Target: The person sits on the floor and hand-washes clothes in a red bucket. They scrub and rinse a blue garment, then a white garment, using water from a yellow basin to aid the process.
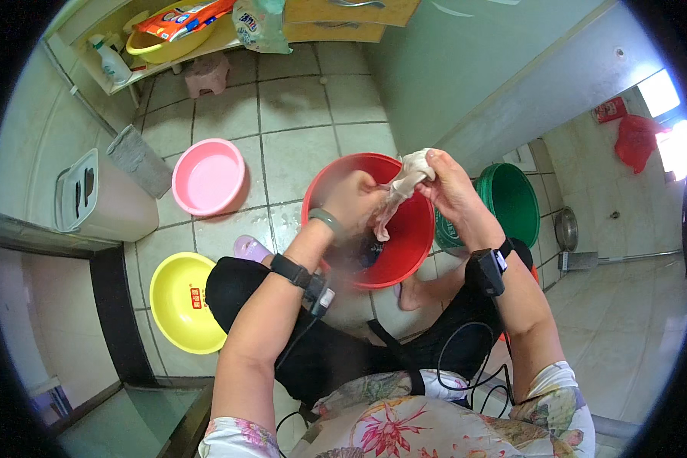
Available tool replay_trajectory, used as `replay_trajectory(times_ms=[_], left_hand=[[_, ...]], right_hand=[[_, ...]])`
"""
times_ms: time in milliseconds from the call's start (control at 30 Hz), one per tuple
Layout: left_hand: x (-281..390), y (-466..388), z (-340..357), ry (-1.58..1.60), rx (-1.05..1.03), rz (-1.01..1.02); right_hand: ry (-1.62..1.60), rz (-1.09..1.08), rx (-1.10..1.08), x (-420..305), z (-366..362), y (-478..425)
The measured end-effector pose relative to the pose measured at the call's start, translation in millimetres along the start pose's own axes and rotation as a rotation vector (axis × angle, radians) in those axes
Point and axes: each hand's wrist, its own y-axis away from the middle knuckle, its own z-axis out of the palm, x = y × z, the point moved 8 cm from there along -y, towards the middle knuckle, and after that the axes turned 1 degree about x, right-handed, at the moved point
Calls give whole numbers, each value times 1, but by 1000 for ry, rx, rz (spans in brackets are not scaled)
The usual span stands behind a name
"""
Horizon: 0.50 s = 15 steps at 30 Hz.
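A wet, pale pinkish cloth (pixel 403 186) is bunched between my two hands above a red plastic bucket (pixel 421 252). My left hand (pixel 355 200), with a bangle on its wrist, has its fingers closed on the cloth's left side; a blur covers part of this hand. My right hand (pixel 449 180) pinches the upper right end of the cloth between thumb and fingers. One end of the cloth hangs down inside the bucket. Something dark (pixel 371 252) lies in the bucket, too blurred to name.
A pink basin (pixel 209 177) and a yellow basin (pixel 183 303) stand on the tiled floor to the left. Green baskets or buckets (pixel 509 203) stand at the right. A lidded bin (pixel 111 197) is by the left wall. Black cables hang near my right forearm.
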Motion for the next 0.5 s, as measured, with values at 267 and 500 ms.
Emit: replay_trajectory(times_ms=[267,500], left_hand=[[1,-7,6,-269,204,306],[11,-6,-12,-369,293,414]], right_hand=[[58,-45,-78,-7,28,-3],[105,-25,-13,-16,12,-2]])
